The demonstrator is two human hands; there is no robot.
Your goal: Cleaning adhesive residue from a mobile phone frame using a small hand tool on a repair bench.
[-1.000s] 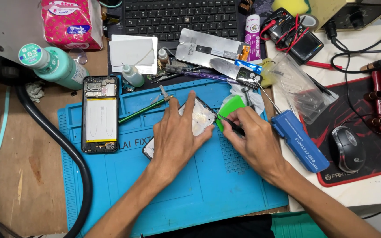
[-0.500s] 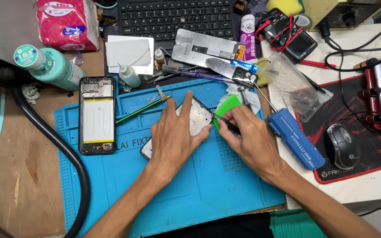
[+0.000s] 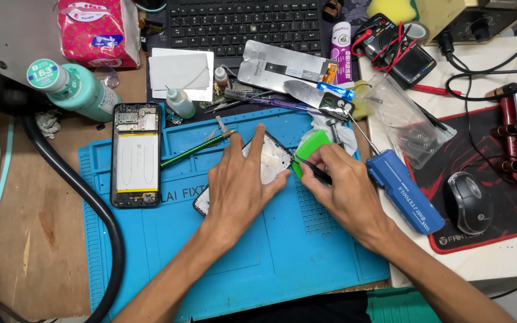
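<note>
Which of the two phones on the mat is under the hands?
The right one, the phone panel pinned by the left hand; the opened phone with its battery showing lies untouched further left.

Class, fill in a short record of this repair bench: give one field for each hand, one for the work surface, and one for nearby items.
Left hand: left hand pressed flat on a phone panel
Right hand: right hand holds a thin dark tool beside a green plastic card
Surface: blue mat
Nearby: opened phone, blue case, mouse

Both forearms were bare, no sleeves, rings or watch showing on the left hand (image 3: pixel 240 182) or right hand (image 3: pixel 345 188).
</note>
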